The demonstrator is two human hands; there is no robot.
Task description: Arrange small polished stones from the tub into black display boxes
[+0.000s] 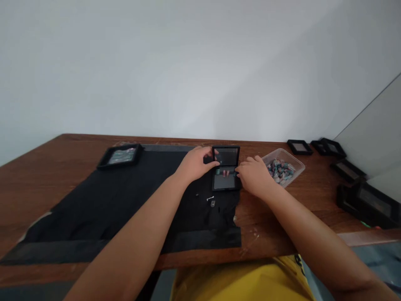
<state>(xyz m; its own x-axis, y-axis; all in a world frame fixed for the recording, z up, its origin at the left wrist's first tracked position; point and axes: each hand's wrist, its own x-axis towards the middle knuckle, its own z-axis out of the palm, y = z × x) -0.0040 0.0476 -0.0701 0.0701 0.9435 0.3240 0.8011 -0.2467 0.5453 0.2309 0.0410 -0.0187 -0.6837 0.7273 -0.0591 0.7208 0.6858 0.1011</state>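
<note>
head view: your left hand (pixel 200 161) is at the left edge of a black, rectangular, hinged case with clear windows (pixel 225 182), thumb in front and fingers seen behind the pane; it grips the raised lid. your right hand (pixel 253 173) has curled fingers touching the case's right edge near the hinge; you cannot tell from here whether it grips or only steadies.

the case stands open, lid upright, base flat near the far right corner of a black cloth sheet (pixel 140 196) on the brown wooden table (pixel 266 234). small teal and pink pieces (pixel 226 172) show near the hinge.

just beside your right hand: a clear plastic tub (pixel 299 167) of small teal, pink and grey pieces (pixel 281 170). nearer you on the cloth: a thin white bent bit (pixel 210 198) and a small grey tab (pixel 213 204). far left: a black-framed case with shiny contents (pixel 120 156). far right: a black-rimmed case (pixel 300 147), with more dark cases (pixel 372 200) nearer you.
</note>
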